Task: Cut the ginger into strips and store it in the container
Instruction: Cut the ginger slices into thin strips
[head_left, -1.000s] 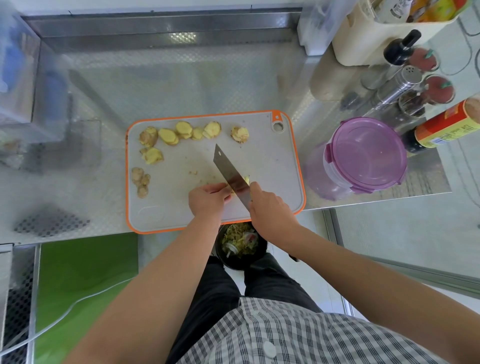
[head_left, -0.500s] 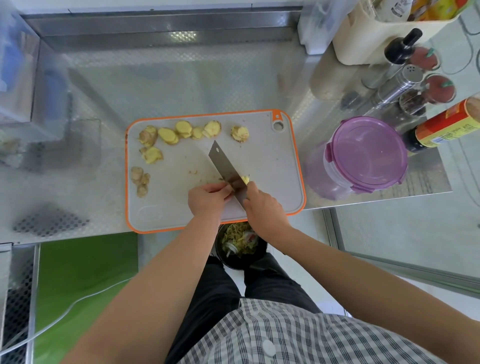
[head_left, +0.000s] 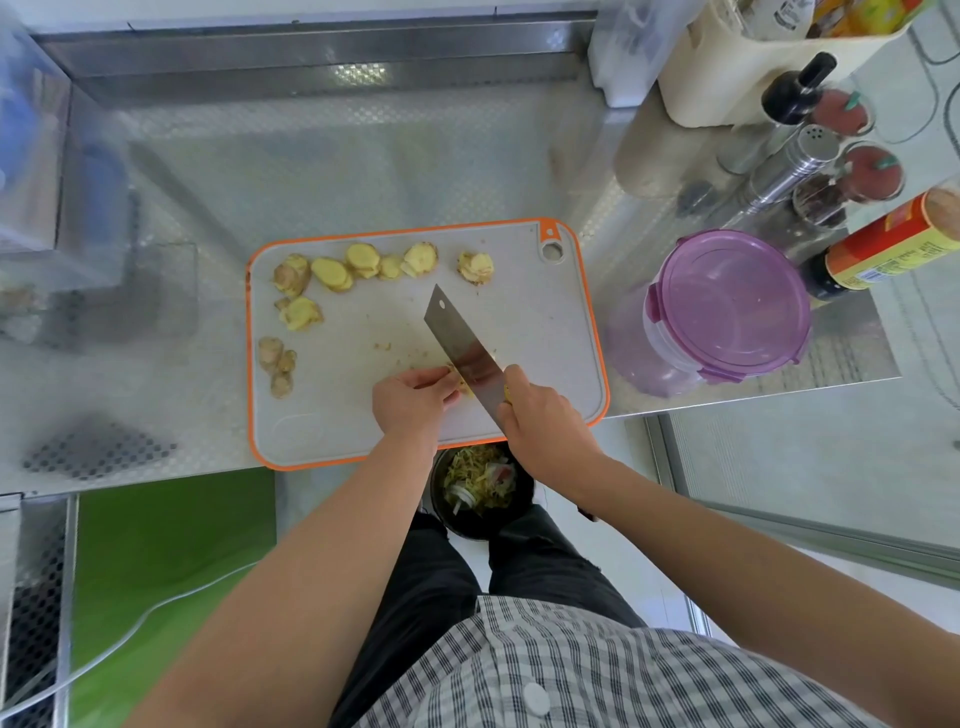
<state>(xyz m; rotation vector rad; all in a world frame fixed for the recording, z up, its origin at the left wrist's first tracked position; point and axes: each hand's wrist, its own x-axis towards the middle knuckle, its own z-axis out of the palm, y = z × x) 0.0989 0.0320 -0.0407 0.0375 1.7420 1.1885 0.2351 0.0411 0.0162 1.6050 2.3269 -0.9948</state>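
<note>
A grey cutting board with an orange rim (head_left: 530, 306) lies on the steel counter. Several ginger slices (head_left: 358, 265) lie along its far and left edges. My right hand (head_left: 545, 421) grips the handle of a cleaver (head_left: 462, 348), whose blade comes down on a small pile of ginger (head_left: 460, 382) near the board's front. My left hand (head_left: 413, 400) has curled fingers holding that ginger against the blade. A purple-lidded container (head_left: 727, 306) stands shut to the right of the board.
Spice jars, a metal shaker (head_left: 795, 166) and a red-labelled bottle (head_left: 893, 244) crowd the back right. A black bin with scraps (head_left: 480, 488) stands on the floor below the counter's front edge. A cream holder (head_left: 737, 78) stands at the far right.
The cleaver has shifted slightly left along the ginger pile between chops. My left hand has stayed on the ginger. The slices at the back have not moved.
</note>
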